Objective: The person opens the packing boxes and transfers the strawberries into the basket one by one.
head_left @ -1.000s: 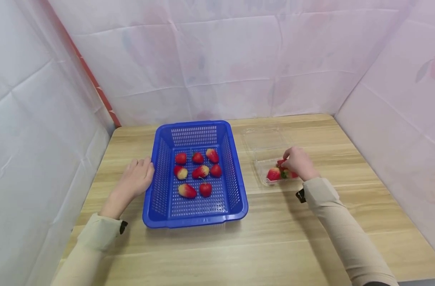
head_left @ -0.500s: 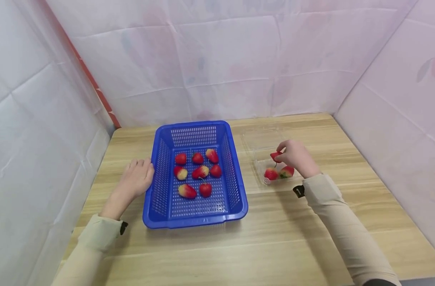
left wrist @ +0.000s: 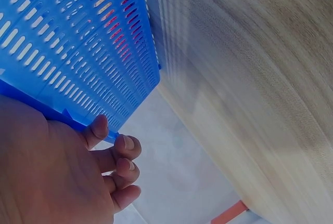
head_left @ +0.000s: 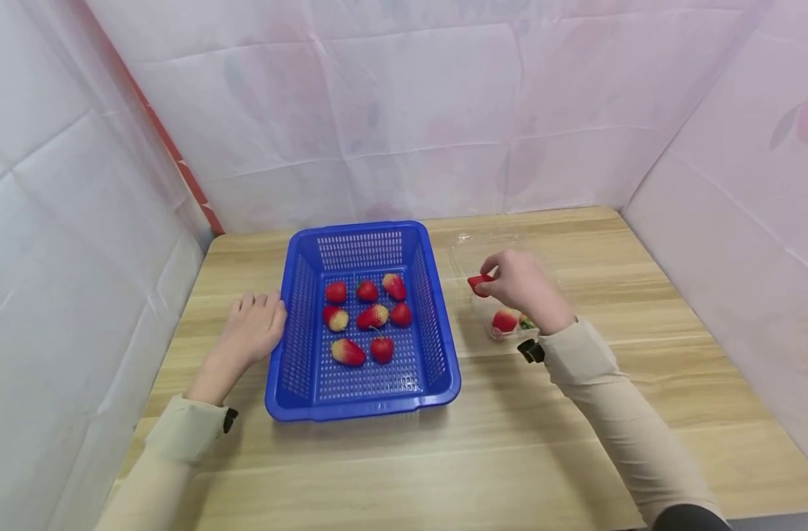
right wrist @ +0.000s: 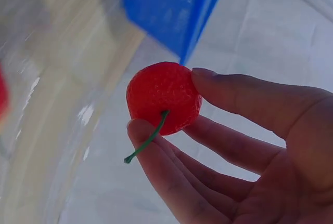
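A red cherry point(right wrist: 161, 96) with a green stem is pinched between the thumb and fingers of my right hand point(head_left: 523, 284), raised above the clear plastic box point(head_left: 481, 313). Inside that box lie a strawberry point(head_left: 505, 319) and another one, mostly covered by the wrist. My left hand point(head_left: 254, 328) holds the left rim of a blue plastic basket point(head_left: 360, 408), fingers curled at the rim in the left wrist view; its thumb is hidden there. Several red and yellow-red strawberries point(head_left: 373, 317) lie in rows on the basket's floor, with a stemmed cherry point(head_left: 381, 349) at the front.
The box's clear lid point(head_left: 463, 254) lies folded back behind it. Both containers stand on a wooden table point(head_left: 404, 472), the basket left of the box. Pale cloth walls point(head_left: 410, 110) enclose the table at the back and both sides.
My right hand has lifted the cherry out of the plastic box and moved it left toward the basket. The strawberries left in the box have shifted slightly. My left hand has stayed at the rim.
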Demonstrator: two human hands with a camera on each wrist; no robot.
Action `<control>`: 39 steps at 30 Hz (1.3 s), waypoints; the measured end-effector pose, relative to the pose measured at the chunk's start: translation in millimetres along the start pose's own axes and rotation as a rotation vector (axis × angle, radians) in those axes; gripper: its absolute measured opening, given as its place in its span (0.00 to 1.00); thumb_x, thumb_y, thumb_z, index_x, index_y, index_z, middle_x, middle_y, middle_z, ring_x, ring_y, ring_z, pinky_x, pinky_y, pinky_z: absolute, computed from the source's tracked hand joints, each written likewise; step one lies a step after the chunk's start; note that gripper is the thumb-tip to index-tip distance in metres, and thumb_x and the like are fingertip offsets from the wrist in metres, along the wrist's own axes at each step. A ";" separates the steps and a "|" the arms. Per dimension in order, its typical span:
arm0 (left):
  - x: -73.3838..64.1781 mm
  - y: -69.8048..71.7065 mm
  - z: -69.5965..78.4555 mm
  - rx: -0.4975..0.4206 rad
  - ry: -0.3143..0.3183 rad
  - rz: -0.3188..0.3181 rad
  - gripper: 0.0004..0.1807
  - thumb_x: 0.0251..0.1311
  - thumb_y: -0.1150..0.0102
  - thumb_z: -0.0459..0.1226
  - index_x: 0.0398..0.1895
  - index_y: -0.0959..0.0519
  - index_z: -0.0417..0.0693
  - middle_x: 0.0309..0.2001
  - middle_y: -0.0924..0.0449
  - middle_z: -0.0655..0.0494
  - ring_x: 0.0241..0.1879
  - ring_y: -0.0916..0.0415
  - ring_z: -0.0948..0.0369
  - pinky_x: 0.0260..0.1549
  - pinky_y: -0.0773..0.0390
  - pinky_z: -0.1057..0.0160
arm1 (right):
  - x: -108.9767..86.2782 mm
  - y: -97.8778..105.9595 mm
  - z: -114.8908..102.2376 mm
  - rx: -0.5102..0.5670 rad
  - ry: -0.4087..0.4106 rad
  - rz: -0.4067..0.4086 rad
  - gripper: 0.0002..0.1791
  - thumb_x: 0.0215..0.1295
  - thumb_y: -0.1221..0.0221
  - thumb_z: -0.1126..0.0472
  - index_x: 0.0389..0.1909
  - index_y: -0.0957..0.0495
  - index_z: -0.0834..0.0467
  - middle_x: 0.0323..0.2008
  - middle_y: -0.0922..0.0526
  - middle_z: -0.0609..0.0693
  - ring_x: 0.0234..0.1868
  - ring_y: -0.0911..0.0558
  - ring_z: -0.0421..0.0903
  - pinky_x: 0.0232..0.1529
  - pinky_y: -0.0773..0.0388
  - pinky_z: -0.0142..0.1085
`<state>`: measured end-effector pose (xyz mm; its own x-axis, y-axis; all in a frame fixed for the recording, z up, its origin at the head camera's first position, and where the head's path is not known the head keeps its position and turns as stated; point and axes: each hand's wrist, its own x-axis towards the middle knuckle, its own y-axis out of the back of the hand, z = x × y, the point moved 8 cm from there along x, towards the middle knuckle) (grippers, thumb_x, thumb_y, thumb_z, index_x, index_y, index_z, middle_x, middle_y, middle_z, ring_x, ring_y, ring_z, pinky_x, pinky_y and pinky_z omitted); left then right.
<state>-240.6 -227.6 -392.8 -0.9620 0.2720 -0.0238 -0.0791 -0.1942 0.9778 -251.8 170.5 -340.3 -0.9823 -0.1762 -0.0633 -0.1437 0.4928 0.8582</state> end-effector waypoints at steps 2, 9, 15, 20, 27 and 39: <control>0.4 0.5 -0.4 -0.002 0.000 0.002 0.21 0.77 0.81 0.45 0.41 0.35 0.44 0.37 0.30 0.44 0.41 0.39 0.44 0.42 0.42 0.46 | 0.3 -1.9 -10.5 0.008 0.020 0.002 0.13 0.58 0.34 0.62 0.41 0.17 0.66 0.32 0.14 0.60 0.31 0.17 0.52 0.35 0.23 0.45; 0.7 0.7 -0.6 -0.016 0.007 -0.010 0.22 0.77 0.81 0.46 0.44 0.35 0.43 0.41 0.28 0.42 0.42 0.40 0.44 0.42 0.42 0.46 | 1.8 -14.3 -41.1 0.062 0.060 -0.021 0.13 0.60 0.33 0.61 0.41 0.17 0.65 0.30 0.15 0.56 0.29 0.20 0.50 0.31 0.24 0.42; 0.5 2.3 -0.3 -0.022 0.012 -0.010 0.22 0.77 0.81 0.45 0.44 0.35 0.44 0.40 0.28 0.42 0.42 0.40 0.44 0.42 0.42 0.46 | 6.9 -25.6 -68.4 0.091 0.114 -0.033 0.09 0.60 0.33 0.60 0.37 0.15 0.62 0.26 0.17 0.54 0.25 0.23 0.48 0.26 0.27 0.38; 0.7 2.3 0.6 -0.025 0.013 -0.026 0.23 0.77 0.81 0.46 0.48 0.34 0.42 0.45 0.27 0.39 0.44 0.39 0.44 0.44 0.42 0.45 | 9.4 -37.1 -83.2 0.080 0.130 -0.057 0.09 0.60 0.32 0.61 0.37 0.16 0.63 0.29 0.18 0.55 0.26 0.22 0.47 0.26 0.25 0.37; 0.5 1.4 0.6 -0.032 0.015 -0.038 0.25 0.77 0.82 0.46 0.51 0.34 0.40 0.49 0.27 0.37 0.47 0.39 0.42 0.46 0.43 0.43 | 9.2 -55.7 -94.2 0.080 0.129 -0.100 0.12 0.59 0.31 0.63 0.42 0.17 0.64 0.36 0.17 0.57 0.33 0.20 0.50 0.33 0.20 0.38; 0.4 1.2 0.2 -0.045 0.019 -0.031 0.22 0.77 0.82 0.46 0.45 0.34 0.44 0.43 0.27 0.41 0.43 0.40 0.44 0.44 0.43 0.45 | 9.7 -58.0 -106.0 0.017 0.185 -0.115 0.10 0.58 0.31 0.64 0.38 0.17 0.64 0.37 0.17 0.57 0.34 0.20 0.50 0.36 0.20 0.39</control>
<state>-241.1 -227.6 -391.6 -0.9636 0.2609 -0.0579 -0.1198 -0.2279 0.9663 -240.3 49.8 -336.7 -0.9208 -0.3846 -0.0645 -0.2571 0.4744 0.8419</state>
